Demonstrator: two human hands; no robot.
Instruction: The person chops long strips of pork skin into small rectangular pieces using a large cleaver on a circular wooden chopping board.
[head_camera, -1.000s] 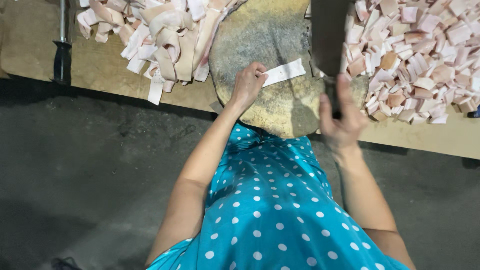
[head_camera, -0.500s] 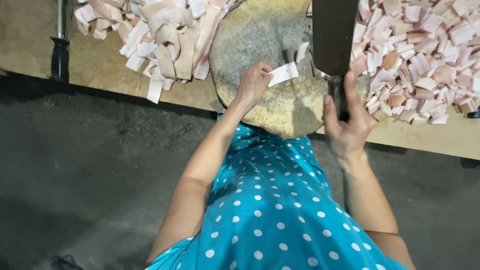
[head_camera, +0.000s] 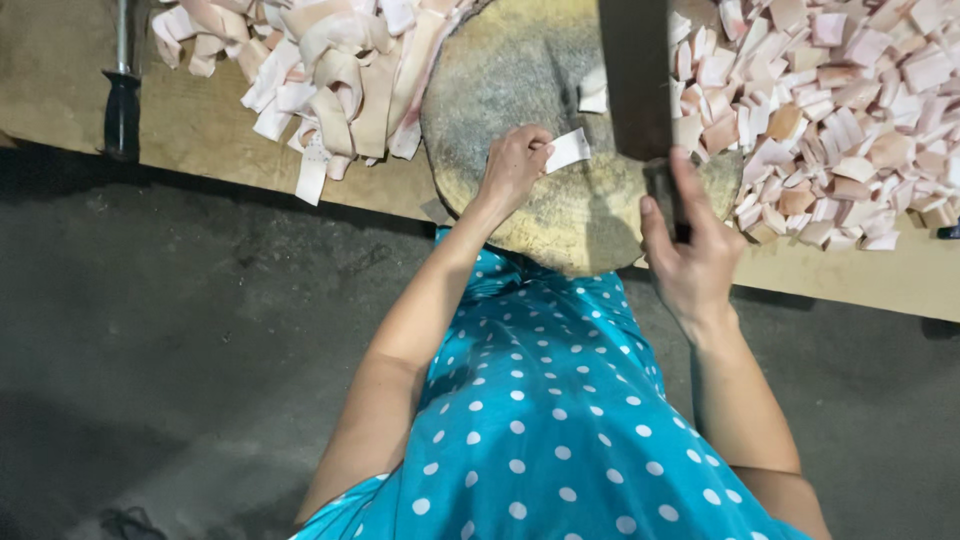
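Left hand (head_camera: 512, 165) pinching a pale meat strip (head_camera: 568, 150) on the round chopping block (head_camera: 520, 80)
Right hand (head_camera: 690, 255) gripping a cleaver (head_camera: 635, 75) at centre frame; cut pieces (head_camera: 840, 120) heaped upper right on the table (head_camera: 200, 130).

The round chopping block (head_camera: 520, 90) is rough, worn wood; the cleaver blade (head_camera: 632, 70) looks like dull dark metal; the bench (head_camera: 200, 130) is matt wood.

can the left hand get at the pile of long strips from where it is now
Probably yes. The left hand holds a strip on the round block, and the pile of long strips lies just beside the block with nothing between.
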